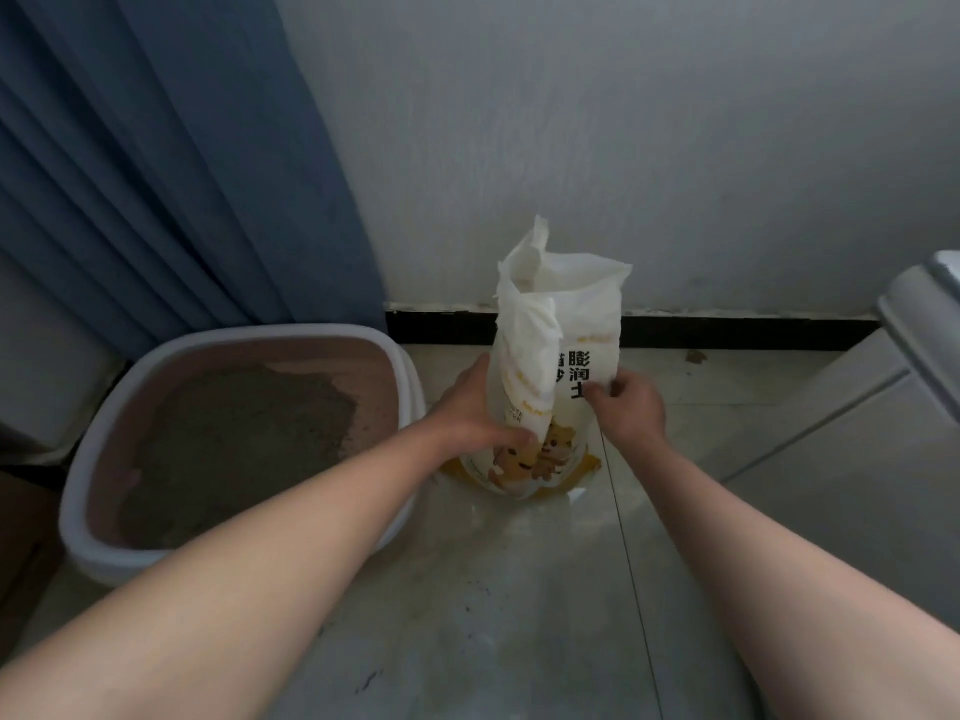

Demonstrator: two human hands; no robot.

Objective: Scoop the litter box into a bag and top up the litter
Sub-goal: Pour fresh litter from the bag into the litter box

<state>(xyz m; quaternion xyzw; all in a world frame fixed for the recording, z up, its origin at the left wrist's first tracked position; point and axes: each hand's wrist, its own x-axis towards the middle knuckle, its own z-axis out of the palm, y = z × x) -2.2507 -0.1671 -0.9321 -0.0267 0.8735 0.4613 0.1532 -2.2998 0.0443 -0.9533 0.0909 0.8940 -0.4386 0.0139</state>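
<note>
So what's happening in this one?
A person holds an opened litter bag upright on the floor by the wall. The left hand grips its side and the right hand pinches its front. The litter box sits to the left, with litter covering only part of its bottom. Nothing is being poured yet.

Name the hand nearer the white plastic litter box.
The left hand, gripping the side of the white and yellow litter bag that faces the white plastic litter box; the right hand pinches the bag's far side.
</note>
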